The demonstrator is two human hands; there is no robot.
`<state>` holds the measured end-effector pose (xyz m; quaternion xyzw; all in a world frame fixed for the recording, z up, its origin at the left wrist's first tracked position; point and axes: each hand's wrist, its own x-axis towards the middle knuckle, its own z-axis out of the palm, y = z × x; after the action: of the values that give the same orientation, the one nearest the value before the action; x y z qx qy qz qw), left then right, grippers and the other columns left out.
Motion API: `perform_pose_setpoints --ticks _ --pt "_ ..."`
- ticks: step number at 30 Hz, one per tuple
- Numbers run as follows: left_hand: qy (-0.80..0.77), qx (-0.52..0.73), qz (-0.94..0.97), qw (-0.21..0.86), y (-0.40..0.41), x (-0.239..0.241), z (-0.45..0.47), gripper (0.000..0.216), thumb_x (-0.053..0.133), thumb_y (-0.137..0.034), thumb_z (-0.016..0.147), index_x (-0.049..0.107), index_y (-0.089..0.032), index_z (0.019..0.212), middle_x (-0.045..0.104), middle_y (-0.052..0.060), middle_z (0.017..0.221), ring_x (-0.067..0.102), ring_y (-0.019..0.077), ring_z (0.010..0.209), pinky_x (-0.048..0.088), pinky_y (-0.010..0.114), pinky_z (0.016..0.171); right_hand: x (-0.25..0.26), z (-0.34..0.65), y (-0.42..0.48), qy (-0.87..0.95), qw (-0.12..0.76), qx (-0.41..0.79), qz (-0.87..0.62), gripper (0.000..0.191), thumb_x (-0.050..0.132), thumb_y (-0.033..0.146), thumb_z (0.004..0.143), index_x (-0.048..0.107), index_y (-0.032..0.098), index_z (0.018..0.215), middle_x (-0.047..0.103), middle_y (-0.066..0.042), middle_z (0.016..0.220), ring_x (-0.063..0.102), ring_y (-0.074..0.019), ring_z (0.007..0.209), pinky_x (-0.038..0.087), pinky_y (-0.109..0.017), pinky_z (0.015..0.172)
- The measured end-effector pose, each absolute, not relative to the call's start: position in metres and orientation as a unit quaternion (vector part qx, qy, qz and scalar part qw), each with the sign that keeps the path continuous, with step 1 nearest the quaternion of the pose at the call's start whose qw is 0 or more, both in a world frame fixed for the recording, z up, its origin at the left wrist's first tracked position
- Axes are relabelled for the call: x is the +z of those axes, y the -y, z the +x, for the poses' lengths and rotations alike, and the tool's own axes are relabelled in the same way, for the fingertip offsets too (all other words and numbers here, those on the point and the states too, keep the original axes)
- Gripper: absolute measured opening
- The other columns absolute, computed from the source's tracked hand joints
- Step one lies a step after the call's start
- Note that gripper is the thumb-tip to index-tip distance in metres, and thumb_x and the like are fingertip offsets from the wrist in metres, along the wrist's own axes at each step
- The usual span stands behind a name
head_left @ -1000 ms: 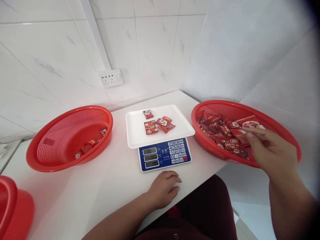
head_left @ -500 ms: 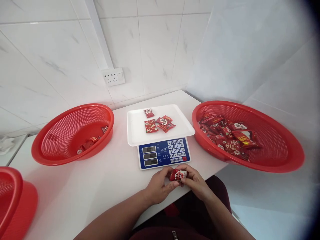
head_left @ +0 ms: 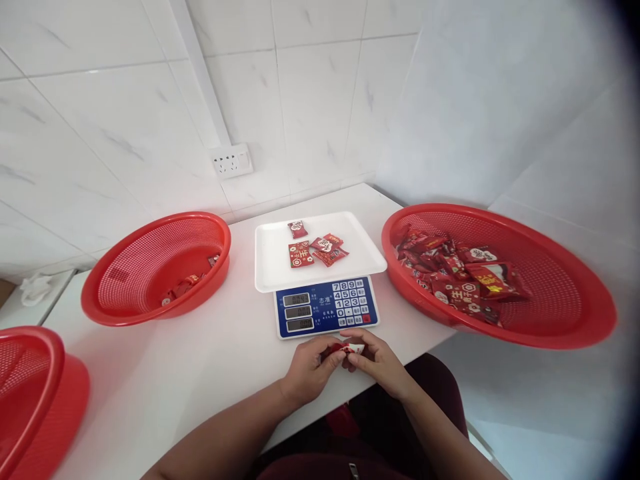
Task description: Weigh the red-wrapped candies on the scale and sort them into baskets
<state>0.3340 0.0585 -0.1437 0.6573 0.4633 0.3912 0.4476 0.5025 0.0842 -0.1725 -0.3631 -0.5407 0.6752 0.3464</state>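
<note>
Between my left hand [head_left: 309, 371] and my right hand [head_left: 379, 361] is a small red and white snack packet [head_left: 350, 349], gripped by the fingers and thumbs of both. Fingers cover much of it, and it is seen nearly edge-on. Both hands are just in front of the blue keypad of a digital scale [head_left: 325, 308], above the table's front edge. On the scale's white tray [head_left: 270, 267] lie several red snack packets: a square one [head_left: 301, 254], an overlapping group [head_left: 329, 249], and a small one [head_left: 297, 229] farther back.
A red basket [head_left: 560, 267] heaped with red packets [head_left: 457, 277] stands at the right. Another red basket [head_left: 120, 267] at the left holds a few packets [head_left: 185, 287]. Part of a third red basket [head_left: 55, 380] shows at the lower left. Behind is a tiled wall with a socket [head_left: 233, 161].
The held packet has tilted from showing its printed face to nearly edge-on. Both hands have shifted slightly left. The packets on the tray stay in place.
</note>
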Motion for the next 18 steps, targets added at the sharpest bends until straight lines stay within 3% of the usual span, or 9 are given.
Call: perform_pose_setpoints --ticks 4,8,13,18 --pt "-0.498 0.325 0.71 0.377 -0.058 -0.128 0.33 0.025 0.045 -0.037 0.087 0.064 -0.021 0.087 0.067 0.0 0.078 0.058 0.0123 0.069 0.045 0.023 0.065 -0.169 0.503 -0.086 0.544 0.34 0.683 -0.349 0.029 0.066 0.043 0.07 0.06 0.018 0.084 0.061 -0.001 0.072 0.058 -0.0141 0.065 0.048 -0.029 0.062" --pt "-0.511 0.278 0.771 0.258 -0.07 -0.1 0.316 0.028 0.043 -0.039 0.087 0.061 -0.023 0.1 0.065 0.002 0.078 0.058 0.0136 0.071 0.046 0.026 0.067 -0.17 0.504 -0.087 0.555 0.345 0.677 -0.339 0.028 0.065 0.044 0.071 0.061 0.017 0.078 0.062 -0.002 0.069 0.056 -0.0139 0.063 0.046 -0.029 0.063" --pt "-0.501 0.298 0.803 0.125 -0.119 -0.052 0.294 0.029 0.043 -0.038 0.087 0.055 -0.024 0.109 0.06 0.005 0.108 0.053 0.0176 0.104 0.043 0.031 0.09 -0.176 0.505 -0.087 0.559 0.351 0.666 -0.347 0.031 0.063 0.046 0.072 0.062 0.016 0.081 0.064 -0.005 0.075 0.056 -0.0154 0.067 0.045 -0.03 0.064" --pt "-0.543 0.273 0.788 0.097 -0.191 -0.041 0.282 0.037 0.043 -0.04 0.087 0.048 -0.02 0.118 0.051 0.007 0.125 0.043 0.0189 0.119 0.035 0.033 0.1 -0.176 0.504 -0.085 0.557 0.366 0.658 -0.35 0.032 0.063 0.047 0.072 0.061 0.016 0.081 0.062 -0.003 0.072 0.054 -0.0146 0.064 0.044 -0.03 0.064"
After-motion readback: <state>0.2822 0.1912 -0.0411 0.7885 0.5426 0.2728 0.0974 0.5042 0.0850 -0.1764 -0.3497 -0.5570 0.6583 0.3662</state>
